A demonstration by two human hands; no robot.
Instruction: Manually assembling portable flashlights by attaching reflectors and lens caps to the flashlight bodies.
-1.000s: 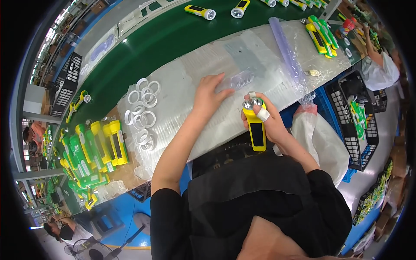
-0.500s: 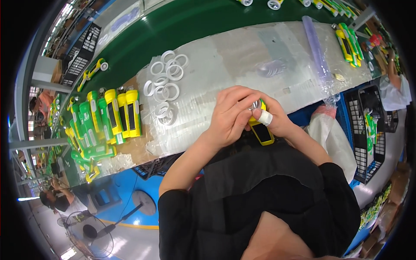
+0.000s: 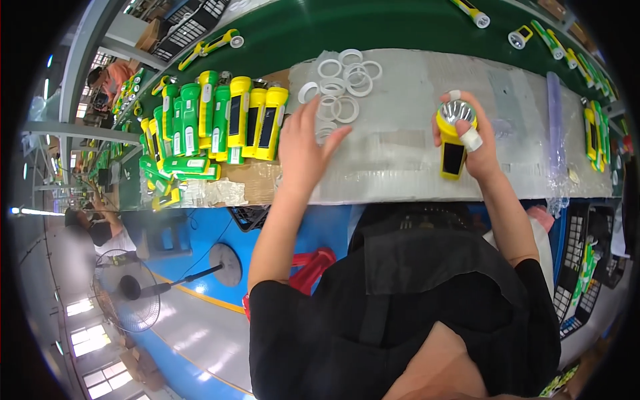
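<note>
In my right hand (image 3: 479, 130) is a yellow flashlight (image 3: 453, 160) with a dark panel on its body. Its silvery reflector faces up and my fingers wrap its head; white tape covers the thumb. My left hand (image 3: 305, 147) is empty, fingers spread, over the table beside a group of white rings (image 3: 346, 110). Several rings overlap one another. Left of that hand lie many green and yellow flashlights (image 3: 238, 110), packed side by side, some stacked at the near end.
A clear plastic roll (image 3: 555, 133) lies on the covered table (image 3: 400, 167) at the right, near more flashlights (image 3: 595, 137). Others line the green surface (image 3: 393, 27) behind. A standing fan (image 3: 127, 288) is on the floor at left. Black crates (image 3: 575, 267) stand at right.
My hands have parted. The left has reached left to the rings and opened; the right has carried the flashlight forward over the table, its reflector now in sight. The view has shifted.
</note>
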